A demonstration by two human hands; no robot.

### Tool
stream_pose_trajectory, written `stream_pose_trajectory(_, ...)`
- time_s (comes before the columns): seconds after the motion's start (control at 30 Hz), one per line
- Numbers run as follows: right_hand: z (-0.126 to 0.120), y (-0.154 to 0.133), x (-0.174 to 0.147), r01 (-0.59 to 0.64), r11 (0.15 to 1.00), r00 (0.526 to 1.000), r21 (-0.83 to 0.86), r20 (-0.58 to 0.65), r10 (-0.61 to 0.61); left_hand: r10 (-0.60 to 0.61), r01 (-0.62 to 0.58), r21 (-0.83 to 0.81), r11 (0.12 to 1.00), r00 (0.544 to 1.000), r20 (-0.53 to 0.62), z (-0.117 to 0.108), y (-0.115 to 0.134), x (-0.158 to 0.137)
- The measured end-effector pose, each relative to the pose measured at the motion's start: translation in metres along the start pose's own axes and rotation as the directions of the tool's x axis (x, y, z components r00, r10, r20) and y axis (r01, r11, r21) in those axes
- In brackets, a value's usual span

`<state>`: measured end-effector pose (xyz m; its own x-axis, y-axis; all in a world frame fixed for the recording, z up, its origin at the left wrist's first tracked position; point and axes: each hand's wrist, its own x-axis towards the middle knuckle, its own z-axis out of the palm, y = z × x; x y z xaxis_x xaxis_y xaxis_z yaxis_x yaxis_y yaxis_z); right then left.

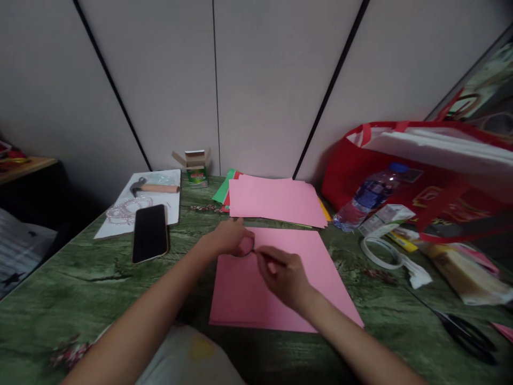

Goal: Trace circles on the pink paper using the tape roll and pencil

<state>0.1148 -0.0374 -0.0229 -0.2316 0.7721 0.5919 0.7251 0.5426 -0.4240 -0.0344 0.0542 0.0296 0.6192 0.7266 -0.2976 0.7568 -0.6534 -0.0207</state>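
Note:
A sheet of pink paper [276,299] lies flat in front of me, with at least one more sheet beneath its near edge. On its upper left part is a thin, dark-rimmed ring [252,247], pink showing through its middle. My left hand [231,236] holds the ring against the paper, its fingers partly covering it. At the ring's right edge, my right hand [284,275] pinches a thin, pen-like tool [255,251] with the tip at the rim. Most of that tool is hidden by the fingers.
Behind lies a stack of coloured paper [276,200]. To the left are a phone [150,232], a hammer [156,187], a bead string [124,211] and a small box [197,171]. On the right are a bottle [371,192], red bag [352,155], tape roll [380,256] and scissors [465,331].

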Motion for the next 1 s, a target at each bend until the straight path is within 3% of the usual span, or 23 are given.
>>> stream_pose_trajectory(0.07,-0.011,0.022,0.002,-0.1,0.989,0.987,0.11,-0.112,0.112,0.005,-0.006,-0.03,1.0,1.0,-0.03,0.003,-0.002,-0.002)
stream_pose_trajectory(0.13,-0.02,0.044,0.003,-0.163,0.979,0.974,0.125,-0.137,0.179,0.019,-0.021,-0.049,0.999,0.999,-0.041,0.006,-0.004,-0.003)
stream_pose_trajectory(0.3,-0.039,0.096,-0.001,-0.205,0.978,0.979,0.032,-0.002,0.205,0.011,-0.011,-0.01,1.0,0.999,-0.039,0.011,-0.001,-0.001)
stream_pose_trajectory(0.47,-0.059,0.125,-0.009,-0.221,0.972,0.963,-0.082,0.141,0.231,0.009,-0.014,-0.064,0.998,0.997,-0.08,0.015,-0.002,0.0)
stream_pose_trajectory(0.63,-0.077,0.147,-0.018,-0.302,0.945,0.911,-0.128,0.253,0.326,0.019,-0.102,-0.34,0.935,0.971,-0.237,0.013,-0.027,0.0)
stream_pose_trajectory(0.77,-0.087,0.159,-0.023,-0.367,0.925,0.884,-0.096,0.275,0.379,-0.192,-0.1,-0.645,0.758,0.91,-0.367,0.003,-0.043,-0.002)
stream_pose_trajectory(0.83,-0.089,0.16,-0.022,-0.398,0.913,0.863,-0.091,0.3,0.406,-0.258,-0.098,-0.722,0.684,0.894,-0.366,0.004,-0.038,0.0)
stream_pose_trajectory(0.9,-0.09,0.159,-0.018,-0.411,0.907,0.85,-0.09,0.322,0.417,-0.236,-0.126,-0.742,0.658,0.901,-0.363,0.01,-0.024,0.005)
stream_pose_trajectory(1.0,-0.091,0.157,-0.01,-0.398,0.913,0.854,-0.085,0.33,0.403,-0.111,-0.212,-0.669,0.713,0.907,-0.406,0.026,0.009,0.013)
